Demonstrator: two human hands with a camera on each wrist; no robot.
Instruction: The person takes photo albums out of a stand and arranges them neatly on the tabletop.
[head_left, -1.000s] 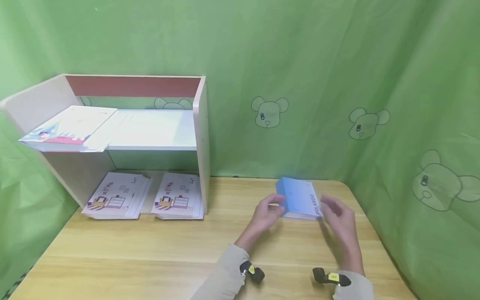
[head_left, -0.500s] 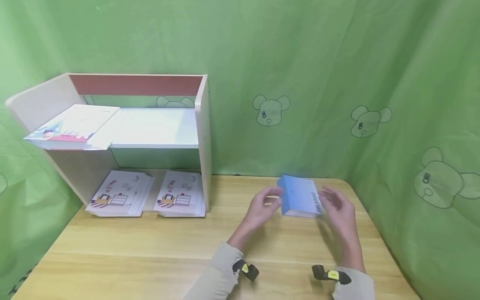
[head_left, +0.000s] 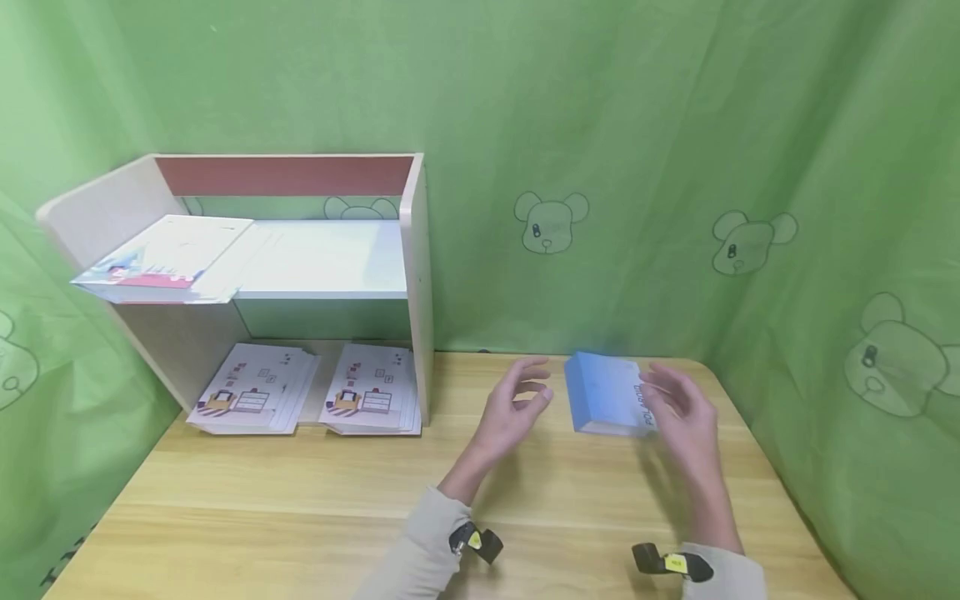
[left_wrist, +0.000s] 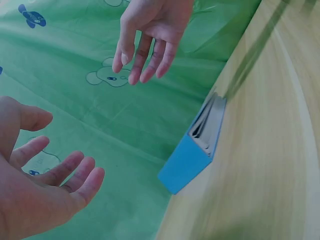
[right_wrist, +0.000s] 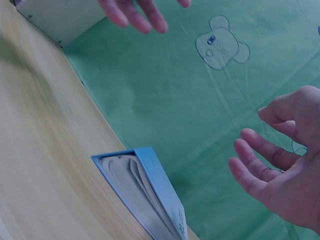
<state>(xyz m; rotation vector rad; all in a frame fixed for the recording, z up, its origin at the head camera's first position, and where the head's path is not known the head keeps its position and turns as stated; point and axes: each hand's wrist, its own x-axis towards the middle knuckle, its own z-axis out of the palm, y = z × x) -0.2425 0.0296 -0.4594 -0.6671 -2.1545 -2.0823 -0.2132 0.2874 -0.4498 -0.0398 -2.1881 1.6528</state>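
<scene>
Tabletop (head_left: 285, 492), left hand (head_left: 510, 414), right hand (head_left: 686, 421) clear of blue book (head_left: 606, 396)

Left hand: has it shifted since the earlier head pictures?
Yes: in the head view, the left hand has moved left, nearer the shelf unit, and a gap now shows between it and the blue book.

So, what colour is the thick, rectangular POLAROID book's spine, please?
The spine is plain blue, clearest in the left wrist view.
</scene>
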